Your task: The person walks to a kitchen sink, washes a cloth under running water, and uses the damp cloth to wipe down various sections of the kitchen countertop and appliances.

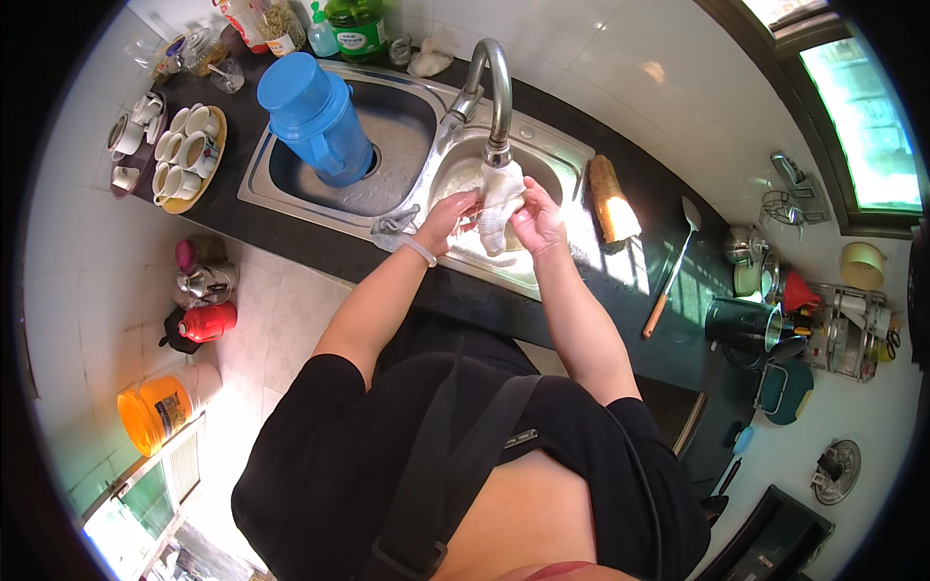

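A wet white cloth (500, 203) hangs in folds right under the tap's mouth (498, 155), over the smaller steel sink basin (454, 174). Whether it is fastened to the tap or only held there, I cannot tell. My right hand (539, 219) grips the cloth's right side between thumb and fingers. On the other side, my left hand (449, 220) has its fingertips against the cloth; its grip is partly hidden. Beside my left wrist, a grey rag (396, 226) lies over the sink's front rim.
A blue vacuum flask (312, 120) stands in the larger basin (407, 134). Cups crowd a yellow tray (211, 163) at left. Right of the sink lie a rough brown cylindrical piece (612, 200) and a wooden-handled spatula (672, 269). Bottles, including a green one (357, 29), line the back wall.
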`<state>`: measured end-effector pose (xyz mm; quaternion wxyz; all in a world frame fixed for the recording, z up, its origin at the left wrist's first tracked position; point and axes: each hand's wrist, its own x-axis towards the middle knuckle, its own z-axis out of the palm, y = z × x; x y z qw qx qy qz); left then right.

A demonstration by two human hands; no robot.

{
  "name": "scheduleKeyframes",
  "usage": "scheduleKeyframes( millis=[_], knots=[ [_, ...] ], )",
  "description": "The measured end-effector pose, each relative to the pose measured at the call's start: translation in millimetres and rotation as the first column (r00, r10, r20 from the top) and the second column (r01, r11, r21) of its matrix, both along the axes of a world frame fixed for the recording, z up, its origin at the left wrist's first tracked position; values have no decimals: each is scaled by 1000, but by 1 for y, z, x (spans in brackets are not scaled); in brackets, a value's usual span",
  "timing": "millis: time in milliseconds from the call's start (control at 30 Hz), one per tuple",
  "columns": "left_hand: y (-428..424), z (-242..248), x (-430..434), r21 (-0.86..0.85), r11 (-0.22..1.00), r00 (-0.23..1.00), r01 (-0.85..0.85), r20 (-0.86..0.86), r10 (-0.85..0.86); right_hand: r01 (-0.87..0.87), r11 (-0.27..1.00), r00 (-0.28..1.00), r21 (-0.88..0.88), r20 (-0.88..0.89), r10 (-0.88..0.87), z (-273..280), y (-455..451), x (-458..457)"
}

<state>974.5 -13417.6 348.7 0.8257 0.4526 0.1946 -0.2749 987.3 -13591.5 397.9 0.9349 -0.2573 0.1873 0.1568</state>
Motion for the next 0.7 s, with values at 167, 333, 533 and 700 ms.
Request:
scheduleKeyframes(
  millis=[167, 333, 533, 700],
  knots=[
    [4, 20, 13, -128, 941, 926, -314, 178, 333, 68, 969, 996, -238, 75, -51, 7, -24, 4],
    [21, 8, 14, 31, 933, 932, -357, 70, 355, 20, 994, 994, -108, 108, -9, 45, -16, -2],
    [-9, -5, 3, -121, 992, 977, 33, -204, -58, -53, 997, 989, -47, 137, 59, 51, -9, -2],
    [-19, 14, -6, -416, 908, 991, -55, -136, -3, -3, 962, 985, -275, 166, 50, 47, -25, -1]
  ],
)
